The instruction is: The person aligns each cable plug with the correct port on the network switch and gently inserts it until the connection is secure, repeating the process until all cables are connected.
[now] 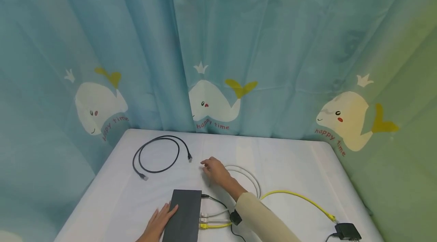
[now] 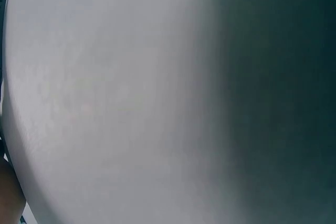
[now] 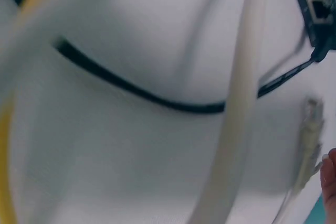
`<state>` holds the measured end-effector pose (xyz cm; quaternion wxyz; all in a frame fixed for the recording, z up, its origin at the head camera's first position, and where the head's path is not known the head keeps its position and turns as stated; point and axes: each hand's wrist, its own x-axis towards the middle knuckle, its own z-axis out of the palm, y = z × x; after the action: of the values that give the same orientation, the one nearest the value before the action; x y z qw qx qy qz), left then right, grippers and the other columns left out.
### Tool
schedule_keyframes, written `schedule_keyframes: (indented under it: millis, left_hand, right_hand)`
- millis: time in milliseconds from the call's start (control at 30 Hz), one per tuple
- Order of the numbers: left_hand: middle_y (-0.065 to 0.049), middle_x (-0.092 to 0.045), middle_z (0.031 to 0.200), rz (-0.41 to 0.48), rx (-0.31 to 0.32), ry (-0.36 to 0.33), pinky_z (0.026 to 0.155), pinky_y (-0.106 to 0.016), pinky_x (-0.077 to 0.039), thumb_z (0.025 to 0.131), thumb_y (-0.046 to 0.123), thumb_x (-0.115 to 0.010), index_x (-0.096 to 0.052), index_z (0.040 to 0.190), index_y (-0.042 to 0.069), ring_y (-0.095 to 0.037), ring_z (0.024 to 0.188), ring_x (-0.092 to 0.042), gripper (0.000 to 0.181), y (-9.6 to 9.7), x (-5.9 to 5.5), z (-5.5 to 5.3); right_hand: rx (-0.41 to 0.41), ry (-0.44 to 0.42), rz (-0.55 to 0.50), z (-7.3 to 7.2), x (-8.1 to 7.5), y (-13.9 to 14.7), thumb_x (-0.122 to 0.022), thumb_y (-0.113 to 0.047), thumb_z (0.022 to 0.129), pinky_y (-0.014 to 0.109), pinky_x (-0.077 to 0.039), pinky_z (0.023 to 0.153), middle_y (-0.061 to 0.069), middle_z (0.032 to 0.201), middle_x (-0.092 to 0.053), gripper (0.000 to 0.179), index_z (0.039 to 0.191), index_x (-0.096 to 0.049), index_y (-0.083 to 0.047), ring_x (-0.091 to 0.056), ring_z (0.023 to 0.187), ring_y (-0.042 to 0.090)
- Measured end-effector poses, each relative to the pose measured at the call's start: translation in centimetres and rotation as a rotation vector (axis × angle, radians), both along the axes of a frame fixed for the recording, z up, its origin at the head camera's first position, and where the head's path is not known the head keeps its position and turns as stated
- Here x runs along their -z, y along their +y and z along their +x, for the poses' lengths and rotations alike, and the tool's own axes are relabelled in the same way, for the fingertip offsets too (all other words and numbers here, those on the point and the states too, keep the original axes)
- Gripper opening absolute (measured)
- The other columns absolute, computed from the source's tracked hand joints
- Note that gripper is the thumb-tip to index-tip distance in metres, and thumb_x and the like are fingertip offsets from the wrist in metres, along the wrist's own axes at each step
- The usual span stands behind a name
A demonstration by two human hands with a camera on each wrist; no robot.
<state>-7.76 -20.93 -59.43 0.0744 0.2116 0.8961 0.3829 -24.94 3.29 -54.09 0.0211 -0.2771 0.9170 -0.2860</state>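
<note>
My left hand lies at the left side of a black network switch, fingers straight and thumb on its top. My right hand hovers past the switch's far end, fingers loosely bent and pointing left. In the right wrist view, a fingertip is right beside the clear plug of a white network cable, which loops behind the hand in the head view. The switch's port side shows at the upper right there. White plugs and a yellow plug sit in the ports.
A coiled black network cable lies at the back left. The yellow cable runs right to a small black box. A thin black cord leaves the switch. Behind the white table hangs a blue curtain.
</note>
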Motion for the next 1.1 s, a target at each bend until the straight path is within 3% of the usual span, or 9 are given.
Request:
schedule_keyframes:
  millis: [100,267,400,567,733,1000,1100]
  left_hand:
    - [-0.034,-0.032,0.140,-0.010,-0.002,0.014,0.096,-0.063,-0.016,0.075,0.068,-0.061,-0.034,0.146,0.010,-0.046,0.130,-0.028,0.095,0.1,0.0,-0.1]
    - [-0.036,-0.034,0.138,-0.038,0.000,-0.005,0.093,-0.070,-0.019,0.078,0.064,-0.062,-0.038,0.143,0.001,-0.056,0.123,-0.031,0.093,0.3,-0.2,-0.1]
    - [-0.037,-0.033,0.138,-0.065,-0.012,-0.058,0.094,-0.070,-0.018,0.078,0.059,-0.064,-0.038,0.139,-0.008,-0.059,0.122,-0.030,0.094,0.5,-0.5,-0.1]
    - [-0.036,-0.031,0.140,-0.097,-0.037,-0.128,0.097,-0.069,-0.016,0.077,0.056,-0.066,-0.038,0.139,-0.008,-0.057,0.125,-0.027,0.094,0.6,-0.6,-0.4]
    - [-0.036,-0.032,0.139,-0.110,-0.047,-0.113,0.097,-0.069,-0.016,0.077,0.057,-0.066,-0.039,0.139,-0.008,-0.057,0.125,-0.027,0.094,0.6,-0.5,-0.4]
    - [-0.033,-0.034,0.139,-0.142,-0.071,-0.111,0.098,-0.066,-0.018,0.073,0.054,-0.069,-0.041,0.137,-0.007,-0.055,0.125,-0.030,0.094,1.0,-0.7,-0.6]
    - [-0.033,-0.034,0.139,-0.150,-0.074,-0.106,0.098,-0.066,-0.018,0.074,0.056,-0.068,-0.041,0.137,-0.008,-0.055,0.125,-0.030,0.094,1.0,-0.7,-0.5]
  right_hand:
    - [0.008,0.044,0.063,-0.8,0.6,0.0,-0.063,-0.008,0.091,0.025,-0.049,0.076,0.003,0.091,-0.059,0.018,0.108,-0.069,-0.004,-0.059,0.086,0.015]
    - [0.017,0.059,0.159,-1.5,1.4,0.4,-0.063,-0.007,0.091,0.027,-0.048,0.078,0.003,0.090,-0.061,0.015,0.102,-0.071,-0.005,-0.057,0.086,0.017]
    - [0.003,0.070,0.182,-1.8,1.8,0.3,-0.064,-0.008,0.090,0.026,-0.048,0.079,0.004,0.092,-0.062,0.015,0.102,-0.072,-0.005,-0.058,0.087,0.017]
    - [-0.028,0.088,0.221,-2.2,1.7,-0.3,-0.065,-0.010,0.090,0.024,-0.047,0.080,0.003,0.093,-0.060,0.016,0.105,-0.070,-0.007,-0.057,0.089,0.016]
    - [-0.048,0.088,0.258,-2.5,1.1,-1.0,-0.065,-0.010,0.090,0.026,-0.047,0.084,0.003,0.099,-0.061,0.022,0.112,-0.068,-0.010,-0.058,0.094,0.017]
    - [-0.054,0.059,0.349,-3.0,0.9,-2.4,-0.059,-0.009,0.094,0.033,-0.039,0.098,0.005,0.131,-0.052,0.045,0.137,-0.049,-0.015,-0.049,0.120,0.022]
    - [-0.079,0.060,0.387,-3.1,0.8,-2.9,-0.050,-0.009,0.098,0.037,-0.036,0.101,0.002,0.141,-0.045,0.046,0.143,-0.043,-0.020,-0.043,0.127,0.022]
